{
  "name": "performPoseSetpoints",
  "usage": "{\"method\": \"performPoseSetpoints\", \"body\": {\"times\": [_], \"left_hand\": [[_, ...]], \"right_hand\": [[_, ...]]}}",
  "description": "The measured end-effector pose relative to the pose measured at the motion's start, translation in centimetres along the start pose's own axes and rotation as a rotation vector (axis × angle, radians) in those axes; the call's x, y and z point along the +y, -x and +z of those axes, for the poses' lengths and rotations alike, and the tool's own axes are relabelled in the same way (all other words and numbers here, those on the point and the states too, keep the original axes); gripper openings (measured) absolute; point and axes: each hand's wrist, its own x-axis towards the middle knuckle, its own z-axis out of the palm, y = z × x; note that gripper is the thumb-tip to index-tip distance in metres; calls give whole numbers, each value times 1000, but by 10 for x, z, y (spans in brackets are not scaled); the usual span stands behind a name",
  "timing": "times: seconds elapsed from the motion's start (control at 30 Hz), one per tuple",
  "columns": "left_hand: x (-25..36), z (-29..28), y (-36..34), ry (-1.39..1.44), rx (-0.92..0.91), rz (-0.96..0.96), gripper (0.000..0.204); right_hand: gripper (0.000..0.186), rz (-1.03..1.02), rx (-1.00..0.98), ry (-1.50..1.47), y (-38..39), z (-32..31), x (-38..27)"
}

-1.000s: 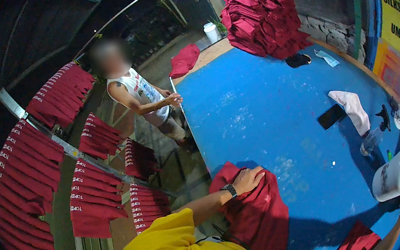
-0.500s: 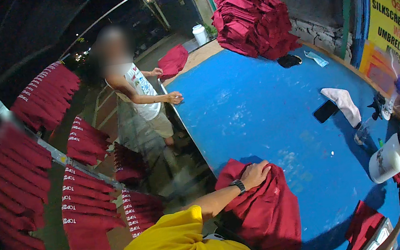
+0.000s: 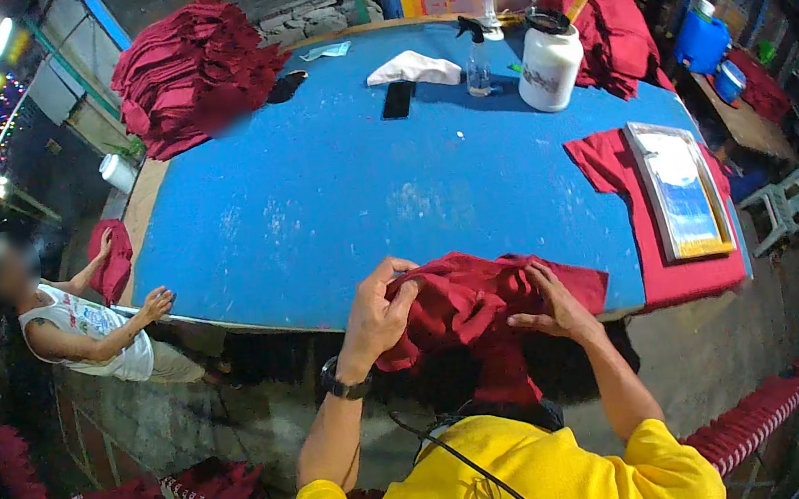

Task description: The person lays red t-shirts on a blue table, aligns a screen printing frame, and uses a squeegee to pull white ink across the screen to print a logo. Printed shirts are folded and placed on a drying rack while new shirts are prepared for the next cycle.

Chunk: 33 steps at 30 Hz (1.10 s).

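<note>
A dark red shirt (image 3: 468,306) lies bunched at the near edge of the blue table (image 3: 331,188) and partly hangs over it. My left hand (image 3: 382,310), with a black watch on the wrist, pinches a fold at the shirt's left side. My right hand (image 3: 553,305) rests on the shirt's right part with fingers spread. Both forearms come up from my yellow shirt at the bottom.
Another person (image 3: 77,327) in a white top leans on the table's left edge. A tall stack of red shirts (image 3: 194,69) stands far left. A white jar (image 3: 549,63), spray bottle (image 3: 476,63), phone (image 3: 397,99) and white cloth (image 3: 416,68) sit at the back. A framed screen (image 3: 682,187) lies on a flat red shirt at right.
The view has swung round to face the table squarely. My right hand has come onto the red shirt beside my left hand, which was on it alone before.
</note>
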Motion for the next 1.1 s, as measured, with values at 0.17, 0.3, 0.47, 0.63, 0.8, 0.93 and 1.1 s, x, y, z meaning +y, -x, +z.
{"method": "performPoseSetpoints", "body": {"times": [0.17,0.3,0.47,0.63,0.8,0.93,1.1], "left_hand": [[63,-36,53,-42,-152,4,17],[88,-61,67,68,-211,50,20],[99,-104,79,-33,-172,31,20],[93,-159,91,-51,180,-115,16],[110,-215,108,-348,386,-188,17],[147,-277,95,-665,489,-44,22],[78,-406,-10,-950,376,-46,28]], "right_hand": [[120,-50,261,104,7,24,-17],[89,-82,-139,-86,-22,43,-38],[38,53,-462,-872,-12,88,-82],[34,211,-323,-719,-10,75,-112],[26,115,-386,-739,-57,61,-163],[32,-118,-482,-692,-111,49,-210],[42,-158,-204,-438,-240,111,-238]]}}
